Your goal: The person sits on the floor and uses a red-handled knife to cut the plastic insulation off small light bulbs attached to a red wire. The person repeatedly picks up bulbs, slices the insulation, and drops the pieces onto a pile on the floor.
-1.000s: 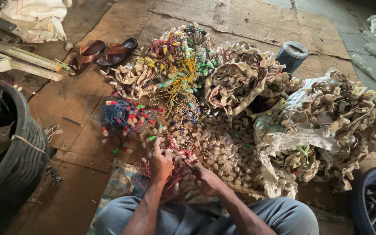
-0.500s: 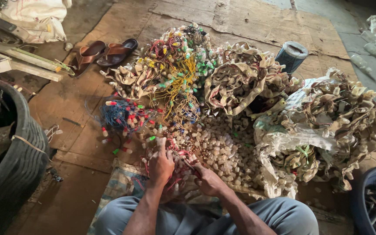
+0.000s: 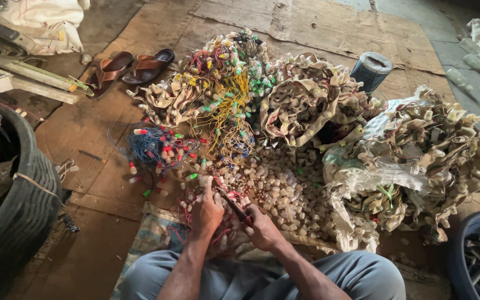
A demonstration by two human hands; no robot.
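One cutter point(image 3: 233, 205), two hands, two sandals point(image 3: 131, 68)

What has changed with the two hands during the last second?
Almost nothing. The left hand and right hand remain close together on the red-wired bulb string, shifting only slightly. The pile of loose white bulbs, the sandals and the tyre stayed put.

Little has moved over the last second. The left hand point(image 3: 206, 211) has slid slightly toward the right hand point(image 3: 262, 228), so the two now sit closer together over the red wires point(image 3: 218, 236). The thin dark tool point(image 3: 233, 204) in the right hand now lies at a slant between them, its tip near the left thumb. The left hand's fingers have curled tighter round a white plastic cap point(image 3: 205, 181).
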